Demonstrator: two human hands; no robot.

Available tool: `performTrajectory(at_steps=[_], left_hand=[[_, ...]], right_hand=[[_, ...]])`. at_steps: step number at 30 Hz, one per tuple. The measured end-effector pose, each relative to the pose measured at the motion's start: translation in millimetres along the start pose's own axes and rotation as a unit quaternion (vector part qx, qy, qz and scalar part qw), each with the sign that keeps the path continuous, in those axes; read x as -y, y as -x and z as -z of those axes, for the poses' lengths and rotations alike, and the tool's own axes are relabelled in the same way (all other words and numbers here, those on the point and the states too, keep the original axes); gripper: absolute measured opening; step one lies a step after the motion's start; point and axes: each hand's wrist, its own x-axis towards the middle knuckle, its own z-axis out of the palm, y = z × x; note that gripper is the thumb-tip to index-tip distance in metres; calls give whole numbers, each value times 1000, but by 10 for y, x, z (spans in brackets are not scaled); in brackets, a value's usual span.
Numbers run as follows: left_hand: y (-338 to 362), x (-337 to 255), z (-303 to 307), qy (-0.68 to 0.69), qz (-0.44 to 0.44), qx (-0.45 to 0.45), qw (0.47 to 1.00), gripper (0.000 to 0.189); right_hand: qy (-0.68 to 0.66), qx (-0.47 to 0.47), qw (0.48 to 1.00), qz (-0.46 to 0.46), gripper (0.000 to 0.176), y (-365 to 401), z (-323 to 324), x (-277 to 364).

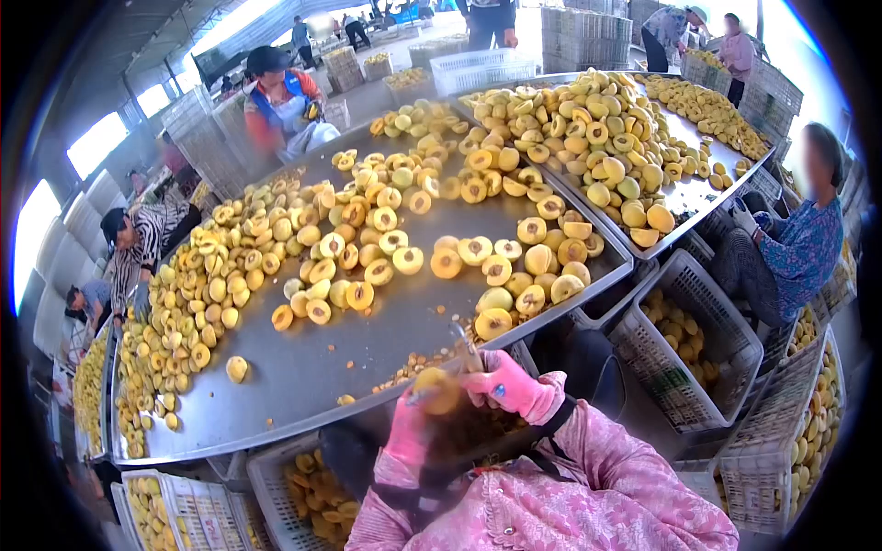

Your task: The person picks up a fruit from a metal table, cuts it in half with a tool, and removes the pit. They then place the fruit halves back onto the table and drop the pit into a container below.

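Note:
In my pink-gloved left hand (409,430) is a yellow peach (435,393), blurred by motion, held in front of my body just beyond the table edge. My right hand (505,386), also gloved in pink, closes round a slim pitting tool (466,347) whose metal end points up and toward the table. Both hands are close together, the tool beside the fruit. Beyond them, peach halves (493,323) lie on the metal table (303,386), many showing brown pit hollows. Small brown bits (415,367) are scattered along the near edge.
Below the table stand plastic crates of peaches (317,500), (684,344). Another heap of peaches (606,138) covers the adjoining table. A person in a blue patterned top (799,243) sits at right; other people work at the left and far sides. A raised rim (367,401) borders the table.

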Motion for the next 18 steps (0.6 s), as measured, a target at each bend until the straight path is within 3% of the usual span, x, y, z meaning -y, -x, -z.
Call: performTrajectory(at_steps=[2,5,6,7,9,12,15,18], left_hand=[[6,-61,132,120,57,-3,991,35],[31,-108,252,253,69,22,965,36],[100,-161,231,231,53,21,971,38],[120,-162,256,224,48,22,973,39],[214,-179,205,256,64,17,964,38],[332,-141,128,221,32,-3,975,38],[289,14,166,137,-46,-7,989,39],[271,67,81,99,-68,-24,993,41]], right_hand=[[-59,26,998,11,16,0,47,-223],[79,-7,996,-37,23,110,-8,-354],[158,-43,986,45,23,147,-47,-416],[239,-45,969,38,28,217,-90,-374],[267,-56,962,11,28,352,-233,-328],[347,-39,933,84,25,417,-296,-488],[340,-16,934,111,21,437,-332,-563],[372,-14,918,137,23,436,-319,-499]])
